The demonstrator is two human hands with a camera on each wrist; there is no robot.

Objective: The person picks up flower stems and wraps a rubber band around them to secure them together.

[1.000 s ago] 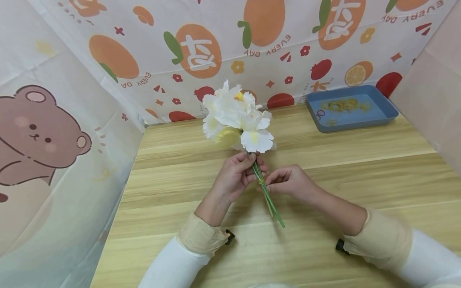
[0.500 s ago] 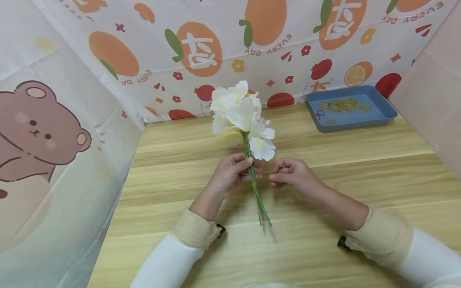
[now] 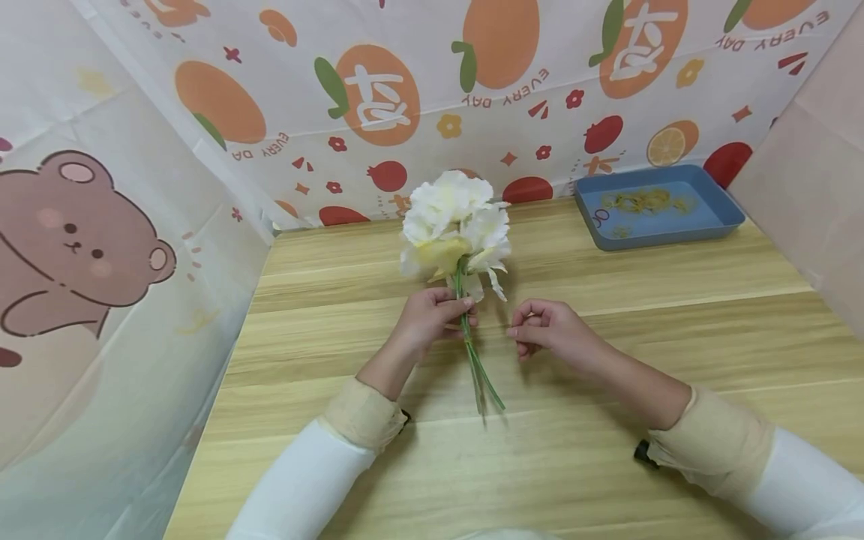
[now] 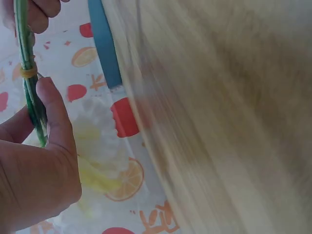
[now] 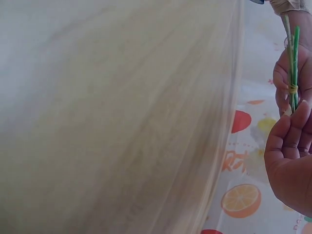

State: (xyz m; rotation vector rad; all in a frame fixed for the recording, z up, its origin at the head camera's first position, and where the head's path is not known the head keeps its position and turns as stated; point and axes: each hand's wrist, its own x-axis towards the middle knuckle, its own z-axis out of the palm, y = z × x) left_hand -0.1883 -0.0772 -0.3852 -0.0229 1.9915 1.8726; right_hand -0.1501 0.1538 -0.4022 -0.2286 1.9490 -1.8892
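A bouquet of white and pale yellow flowers (image 3: 448,206) is held upright over the table in the head view. My left hand (image 3: 425,315) pinches its green stems (image 3: 475,364) between thumb and fingers, just under the blooms. Around the stems sits a yellowish rubber band (image 4: 28,72), below the pinching fingers. To the right of the stems, a short gap away, my right hand (image 3: 550,328) hangs with loosely curled fingers and holds nothing. In the right wrist view its fingers overlap the stems near the band.
A blue tray (image 3: 668,237) stands at the back right of the wooden table (image 3: 675,337). Inside it lie a pile of yellowish rubber bands (image 3: 644,201) and a small item with red loops (image 3: 601,217). A fruit-print cloth (image 3: 304,90) hangs behind the table.
My right hand has come away from the stems to the right. The bouquet has turned in my left hand, its blooms facing differently and its stem ends shifted left.
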